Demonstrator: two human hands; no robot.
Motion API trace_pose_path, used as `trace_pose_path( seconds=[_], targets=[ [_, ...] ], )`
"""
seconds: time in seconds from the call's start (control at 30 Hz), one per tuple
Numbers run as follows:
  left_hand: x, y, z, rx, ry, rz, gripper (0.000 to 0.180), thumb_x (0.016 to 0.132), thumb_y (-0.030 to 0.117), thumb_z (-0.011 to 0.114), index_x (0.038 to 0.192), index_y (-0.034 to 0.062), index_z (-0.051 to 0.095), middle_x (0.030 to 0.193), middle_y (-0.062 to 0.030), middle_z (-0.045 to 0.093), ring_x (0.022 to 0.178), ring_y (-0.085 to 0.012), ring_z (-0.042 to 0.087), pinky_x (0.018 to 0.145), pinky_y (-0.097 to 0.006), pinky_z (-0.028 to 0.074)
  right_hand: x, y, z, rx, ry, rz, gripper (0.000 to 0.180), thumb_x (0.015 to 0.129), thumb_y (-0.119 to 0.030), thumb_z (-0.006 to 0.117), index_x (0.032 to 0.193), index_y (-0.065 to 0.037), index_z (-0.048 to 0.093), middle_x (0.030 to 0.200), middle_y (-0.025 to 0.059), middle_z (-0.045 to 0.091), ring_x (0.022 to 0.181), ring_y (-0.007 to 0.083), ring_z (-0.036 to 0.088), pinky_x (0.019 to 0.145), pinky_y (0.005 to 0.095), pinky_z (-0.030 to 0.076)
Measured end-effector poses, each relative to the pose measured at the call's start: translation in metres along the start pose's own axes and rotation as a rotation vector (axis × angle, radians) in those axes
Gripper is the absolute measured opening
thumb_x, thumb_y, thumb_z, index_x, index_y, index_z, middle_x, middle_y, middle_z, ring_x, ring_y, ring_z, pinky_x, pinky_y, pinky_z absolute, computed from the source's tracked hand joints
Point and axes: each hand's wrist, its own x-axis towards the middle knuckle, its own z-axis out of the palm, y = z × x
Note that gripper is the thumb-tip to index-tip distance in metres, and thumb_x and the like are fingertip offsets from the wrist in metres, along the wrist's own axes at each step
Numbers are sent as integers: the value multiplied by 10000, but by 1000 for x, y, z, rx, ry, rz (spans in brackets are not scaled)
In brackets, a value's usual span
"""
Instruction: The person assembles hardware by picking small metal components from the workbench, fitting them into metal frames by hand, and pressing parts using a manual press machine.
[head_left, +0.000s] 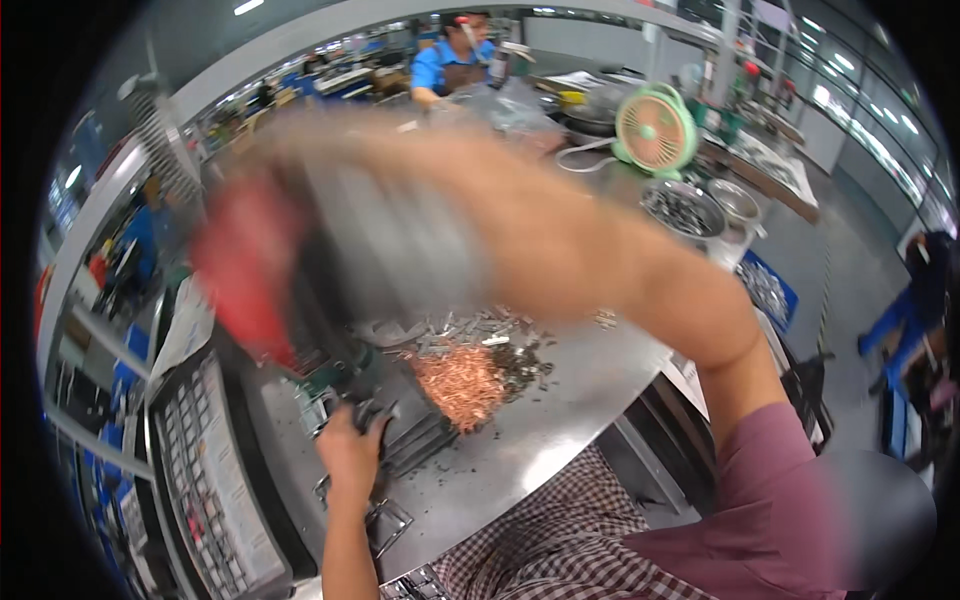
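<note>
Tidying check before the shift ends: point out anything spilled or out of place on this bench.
A loose heap of small copper-coloured parts lies straight on the steel table, with dark and silvery bits scattered around it, not in any container. The right hand is motion-blurred.

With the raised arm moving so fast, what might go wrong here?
1. The right hand sweeps, blurred, with something red above the left hand, which rests on the dark fixture; it might strike it.
2. The copper-coloured pieces lie loose on the metal table; a knock could scatter them.
</note>
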Motion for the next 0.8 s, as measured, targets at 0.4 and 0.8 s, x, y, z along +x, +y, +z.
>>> trace_pose_path(
  seconds=[0.4,0.8],
  targets=[
    [-27,21,-37,-1717,-118,-662,335,852,238,499,1097,10,480,963,-130,580,853,-232,582,680,-396,500,-254,137,-28,-1018,-291,933,190,708,-249,611,782,-75,597,766,102,589,766,273,568,719,410,399],
    [-50,27,-16,-2233,-352,-547,485,836,324,544,1180,27,374,868,-52,387,594,-129,385,420,-228,371,-289,99,-12,-767,55,619,217,646,-98,623,854,-75,566,839,83,505,838,252,498,715,362,414]
  ],
)
